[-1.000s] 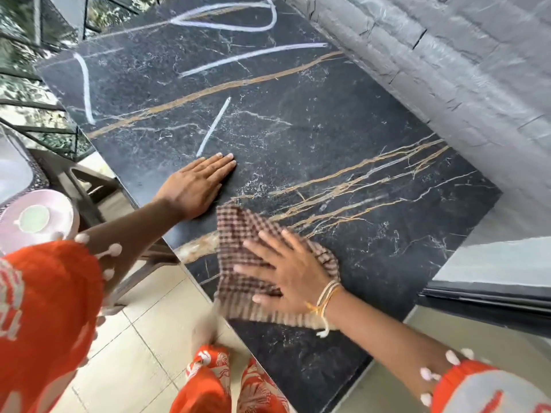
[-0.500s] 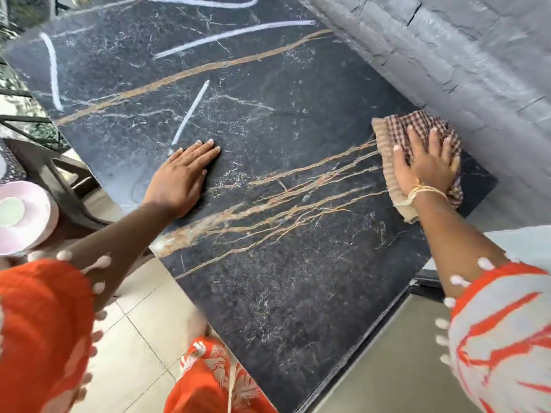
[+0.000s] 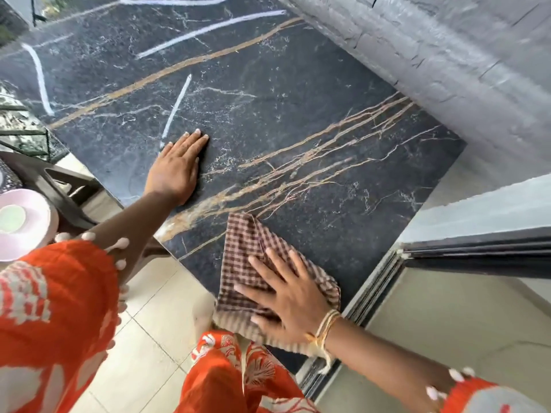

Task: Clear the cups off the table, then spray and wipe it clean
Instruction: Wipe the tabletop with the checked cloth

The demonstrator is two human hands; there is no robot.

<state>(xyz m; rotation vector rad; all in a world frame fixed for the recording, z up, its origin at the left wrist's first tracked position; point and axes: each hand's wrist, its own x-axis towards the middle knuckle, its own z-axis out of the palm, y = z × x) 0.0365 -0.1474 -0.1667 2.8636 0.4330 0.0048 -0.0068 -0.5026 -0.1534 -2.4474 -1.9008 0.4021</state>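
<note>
The right hand (image 3: pixel 293 296) lies flat, fingers spread, pressing a checked cloth (image 3: pixel 253 263) at the tabletop's (image 3: pixel 298 114) near edge; the cloth's near hem hangs just over that edge. The left hand (image 3: pixel 176 166) rests flat and empty, fingers together, near the left edge. The dark veined marble beyond lies open to the far side. A grey wall (image 3: pixel 447 55) bounds the right. At far left sits what may be a cup on a pink saucer (image 3: pixel 26 225), off the tabletop.
</note>
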